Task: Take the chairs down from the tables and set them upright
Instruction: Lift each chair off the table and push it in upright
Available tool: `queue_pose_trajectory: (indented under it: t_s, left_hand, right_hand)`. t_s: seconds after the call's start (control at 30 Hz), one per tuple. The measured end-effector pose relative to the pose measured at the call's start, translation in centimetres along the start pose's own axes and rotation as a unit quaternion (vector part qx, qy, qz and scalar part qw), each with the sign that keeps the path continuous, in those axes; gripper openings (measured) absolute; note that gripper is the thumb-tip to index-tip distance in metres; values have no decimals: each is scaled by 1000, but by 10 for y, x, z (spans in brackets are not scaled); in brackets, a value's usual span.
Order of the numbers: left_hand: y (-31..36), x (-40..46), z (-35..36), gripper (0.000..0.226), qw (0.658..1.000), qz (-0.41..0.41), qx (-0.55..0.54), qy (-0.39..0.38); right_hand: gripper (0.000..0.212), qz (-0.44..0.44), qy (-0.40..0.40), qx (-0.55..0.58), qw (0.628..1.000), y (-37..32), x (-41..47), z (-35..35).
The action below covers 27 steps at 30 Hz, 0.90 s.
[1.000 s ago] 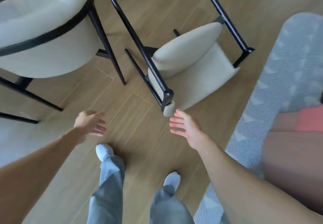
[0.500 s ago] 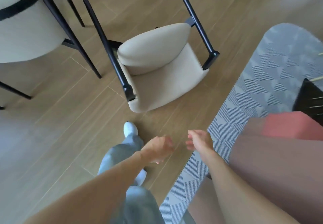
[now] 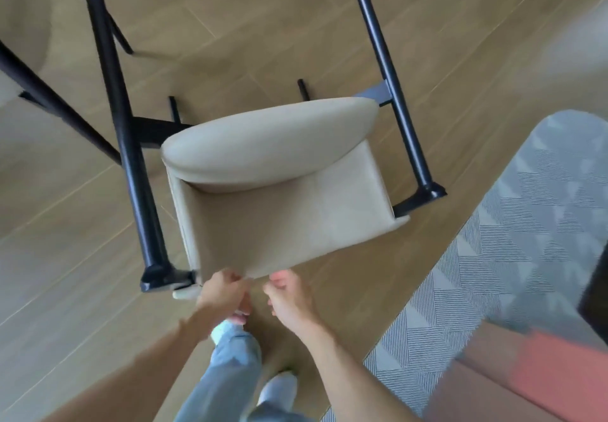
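At ten o'clock, part of a second chair's black frame (image 3: pixel 49 99) crosses the wooden plank floor (image 3: pixel 65 257), too blurred to say more. In the middle lies the cream upholstered chair with black metal legs (image 3: pixel 279 197), tipped over on the floor, its legs running up toward twelve o'clock and the edge of its backrest down at six. The left hand (image 3: pixel 223 290) meets that edge near the seven o'clock corner, fingers curled onto it. Just beside it, the right hand (image 3: pixel 289 293) has its fingers bent at the same edge; I cannot tell whether it grips. Below stand blue jeans and pale shoes (image 3: pixel 279 388). At four o'clock lies a grey patterned rug (image 3: pixel 510 273).
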<state>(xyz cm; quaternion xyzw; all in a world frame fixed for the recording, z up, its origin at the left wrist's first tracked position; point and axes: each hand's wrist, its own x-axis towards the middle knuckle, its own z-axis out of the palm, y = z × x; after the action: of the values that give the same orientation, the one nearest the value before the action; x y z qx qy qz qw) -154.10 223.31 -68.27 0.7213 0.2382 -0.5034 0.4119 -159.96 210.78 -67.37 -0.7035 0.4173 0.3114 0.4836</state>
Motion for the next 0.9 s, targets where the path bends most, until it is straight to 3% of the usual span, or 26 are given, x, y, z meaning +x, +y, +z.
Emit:
queue_pose_trajectory:
  t_s: [0.17,0.27,0.37,0.53,0.63,0.73,0.83,0.9]
  left_hand:
    - [10,50,70,22,959,-77,-274,-2]
    - [-15,95,107,21,902,-134,-411,20]
    - [-41,153,141,37,835,-181,-518,49]
    - [-86,255,204,84,790,-190,-575,93]
    - [-110,299,232,100,783,-156,-592,109]
    - [-131,334,240,96,780,-109,-609,90]
    - [-146,368,232,79,739,-61,-665,91]
    - [-155,379,223,84,722,-45,-681,116]
  right_hand:
    - [8,67,-12,139,988,21,79,-8]
    - [26,107,-31,181,977,56,136,-5]
    - [36,151,-35,207,966,97,198,-3]
    - [53,207,-65,283,934,165,307,-11]
    - [70,209,-54,332,918,196,355,-19]
    - [86,172,-18,414,894,219,383,-28]
    - [83,135,-8,487,863,229,402,-36]
    - [81,129,-9,524,842,231,407,-35]
